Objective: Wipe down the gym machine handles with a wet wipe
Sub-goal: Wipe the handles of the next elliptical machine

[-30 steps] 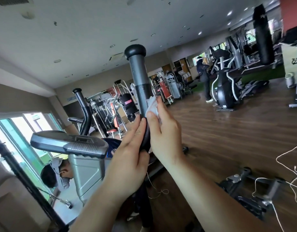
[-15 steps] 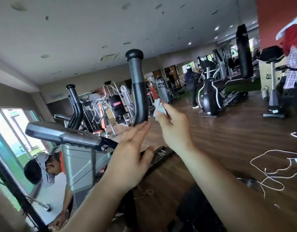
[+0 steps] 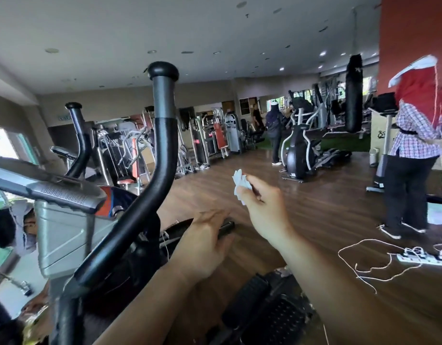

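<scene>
Wipe (image 3: pixel 239 184): a small white crumpled sheet, pinched at the fingertips of the right hand (image 3: pixel 262 207), with most of it bunched above and to the left of the thumb. It is clear of the machine and touches nothing but the fingers. The near handle (image 3: pixel 162 155) stands to the left of both hands, well apart from the wipe; the far handle (image 3: pixel 79 143) lies further left, beyond the console (image 3: pixel 48 190).

Right hand: closed in a pinch on the wipe, the other fingers curled. Left hand (image 3: pixel 205 242): below and left of the right hand, fingers extended and loosely together, holding nothing; whether it touches the dark machine part beneath it cannot be determined.

Handling judgement: the wipe is light, limp and damp, with no stiffness of its own. A fingertip pinch presents only an edge. For effective contact it probably needs to be spread across the palm and fingers, then wrapped around the tube.

Each handle is a rigid, fixed, curved bar with a dark grip sleeve, a grey upper section and a rounded black cap. The sleeve likely offers friction; the grey section looks smoother. The best place to grip is around the sleeve, with the free hand steadying lower down.
</scene>
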The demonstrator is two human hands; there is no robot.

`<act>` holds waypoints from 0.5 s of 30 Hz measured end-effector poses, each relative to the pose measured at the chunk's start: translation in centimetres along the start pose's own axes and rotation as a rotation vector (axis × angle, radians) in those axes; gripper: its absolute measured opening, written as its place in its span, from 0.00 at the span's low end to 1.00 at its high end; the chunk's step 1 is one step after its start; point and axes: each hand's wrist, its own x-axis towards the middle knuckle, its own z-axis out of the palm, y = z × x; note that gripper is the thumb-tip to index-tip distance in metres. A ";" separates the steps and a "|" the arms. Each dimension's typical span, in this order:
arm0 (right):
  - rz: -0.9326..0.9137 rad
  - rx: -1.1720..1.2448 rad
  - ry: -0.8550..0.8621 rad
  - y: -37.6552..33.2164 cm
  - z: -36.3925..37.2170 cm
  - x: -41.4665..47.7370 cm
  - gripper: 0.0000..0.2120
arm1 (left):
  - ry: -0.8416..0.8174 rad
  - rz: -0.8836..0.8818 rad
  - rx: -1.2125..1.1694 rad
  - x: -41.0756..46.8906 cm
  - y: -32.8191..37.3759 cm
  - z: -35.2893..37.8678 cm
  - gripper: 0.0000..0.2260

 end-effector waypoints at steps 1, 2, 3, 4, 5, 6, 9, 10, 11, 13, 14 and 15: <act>0.003 -0.002 -0.019 1.0 -0.7 0.6 0.10 | -0.006 -0.028 -0.004 1.0 0.1 1.1 0.24; 0.005 -0.008 -0.040 2.0 -1.4 1.3 0.12 | -0.011 -0.059 -0.009 2.0 0.3 2.1 0.24; 0.009 -0.017 -0.059 2.9 -2.0 2.0 0.15 | -0.016 -0.088 -0.016 3.1 0.4 3.1 0.23; 0.014 -0.019 -0.081 3.8 -2.6 2.8 0.18 | -0.020 -0.111 -0.017 4.1 0.5 4.0 0.22; 0.026 -0.015 -0.102 4.9 -3.0 3.6 0.20 | -0.027 -0.140 -0.016 5.1 0.4 5.0 0.23; 0.040 -0.004 -0.123 6.1 -3.4 4.3 0.23 | -0.032 -0.172 -0.010 6.0 0.2 5.8 0.23; 0.069 0.062 -0.199 8.9 -3.5 6.3 0.26 | -0.023 -0.273 0.003 8.2 -0.9 7.8 0.26; 0.075 0.074 -0.227 9.8 -3.3 7.0 0.26 | -0.021 -0.306 0.010 8.7 -1.3 8.3 0.26; 0.080 0.083 -0.244 10.7 -2.9 7.7 0.26 | -0.022 -0.335 0.022 9.2 -1.8 8.7 0.26; 0.100 0.122 -0.273 12.4 -1.6 8.9 0.23 | -0.021 -0.391 0.051 10.0 -2.8 9.1 0.27; 0.101 0.138 -0.297 13.1 -0.8 9.3 0.21 | -0.021 -0.416 0.068 10.2 -3.5 9.2 0.27; 0.100 0.147 -0.321 13.6 0.1 9.8 0.19 | -0.018 -0.439 0.084 10.4 -4.2 9.3 0.28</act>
